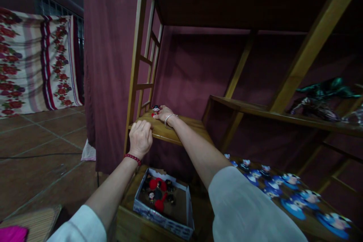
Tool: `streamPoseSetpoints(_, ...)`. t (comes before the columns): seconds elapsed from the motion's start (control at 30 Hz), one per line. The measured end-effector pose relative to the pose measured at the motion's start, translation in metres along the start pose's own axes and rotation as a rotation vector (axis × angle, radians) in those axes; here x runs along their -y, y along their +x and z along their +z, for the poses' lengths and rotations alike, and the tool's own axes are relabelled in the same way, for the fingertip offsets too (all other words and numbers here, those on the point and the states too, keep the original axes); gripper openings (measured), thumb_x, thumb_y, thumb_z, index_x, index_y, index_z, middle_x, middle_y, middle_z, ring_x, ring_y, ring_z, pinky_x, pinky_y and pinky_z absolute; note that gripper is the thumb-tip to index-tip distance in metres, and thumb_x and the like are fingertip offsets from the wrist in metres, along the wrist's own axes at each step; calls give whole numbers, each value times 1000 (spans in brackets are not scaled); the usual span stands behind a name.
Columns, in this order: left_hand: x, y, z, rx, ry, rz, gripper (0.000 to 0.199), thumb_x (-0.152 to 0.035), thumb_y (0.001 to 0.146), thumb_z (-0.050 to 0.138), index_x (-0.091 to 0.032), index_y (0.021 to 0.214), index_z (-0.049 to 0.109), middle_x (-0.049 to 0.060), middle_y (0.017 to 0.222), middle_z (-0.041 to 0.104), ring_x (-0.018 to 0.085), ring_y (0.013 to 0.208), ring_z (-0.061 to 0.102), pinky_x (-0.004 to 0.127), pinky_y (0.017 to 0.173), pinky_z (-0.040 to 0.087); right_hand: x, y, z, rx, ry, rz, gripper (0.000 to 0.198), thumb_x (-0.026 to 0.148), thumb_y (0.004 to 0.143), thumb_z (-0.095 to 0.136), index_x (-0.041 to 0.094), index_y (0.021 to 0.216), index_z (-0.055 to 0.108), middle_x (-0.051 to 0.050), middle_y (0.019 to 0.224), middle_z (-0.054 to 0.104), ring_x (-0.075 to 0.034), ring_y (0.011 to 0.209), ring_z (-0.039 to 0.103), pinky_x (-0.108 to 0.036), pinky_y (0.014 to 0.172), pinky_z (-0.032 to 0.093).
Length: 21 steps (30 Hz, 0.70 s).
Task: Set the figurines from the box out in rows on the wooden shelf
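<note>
A small doll figurine with black hair and red clothing stands at the left end of a wooden shelf. My right hand, with a silver bangle at the wrist, reaches over the shelf and pinches the figurine from its right side. My left hand, wearing a red bead bracelet, is curled over the shelf's front edge near the corner post; its fingertips are hidden. Below, an open cardboard box holds several similar red and black figurines, grouped at its left side.
Several blue-and-white figurines stand on the lower board at right. Dark green and shiny ornaments occupy a higher shelf. Wooden lattice borders the shelf's left side, beside a maroon curtain. A cable crosses the tiled floor.
</note>
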<state>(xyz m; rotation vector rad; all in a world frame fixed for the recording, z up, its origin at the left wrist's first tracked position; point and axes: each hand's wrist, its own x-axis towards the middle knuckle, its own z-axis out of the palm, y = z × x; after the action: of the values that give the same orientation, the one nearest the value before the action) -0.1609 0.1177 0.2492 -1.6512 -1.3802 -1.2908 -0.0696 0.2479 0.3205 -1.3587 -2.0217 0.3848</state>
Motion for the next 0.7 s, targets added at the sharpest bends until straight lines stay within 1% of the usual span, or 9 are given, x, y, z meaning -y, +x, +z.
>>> streamPoseSetpoints(0.2, -1, 0, -1, 10, 8, -8, 21, -18, 82, 32, -20, 71, 50, 6, 70, 54, 22, 72, 46, 35, 69, 33, -1, 0, 4, -22, 43, 1, 54, 24, 49, 75, 18, 99, 55, 0, 81, 62, -13, 74, 58, -21, 65, 42)
streamPoseSetpoints(0.47, -1, 0, -1, 13, 8, -6, 21, -18, 82, 32, -20, 71, 50, 6, 71, 54, 21, 73, 46, 35, 69, 33, -1, 1, 3, -15, 22, 7, 52, 24, 51, 75, 19, 99, 55, -1, 83, 63, -14, 77, 59, -21, 66, 43)
streamPoseSetpoints(0.7, -2, 1, -3, 32, 13, -7, 20, -18, 81, 32, -19, 71, 49, 7, 71, 54, 21, 72, 46, 35, 70, 33, -3, -3, 6, -21, 52, -3, 51, 26, 53, 74, 17, 100, 55, -5, 86, 64, -15, 78, 59, -23, 67, 44)
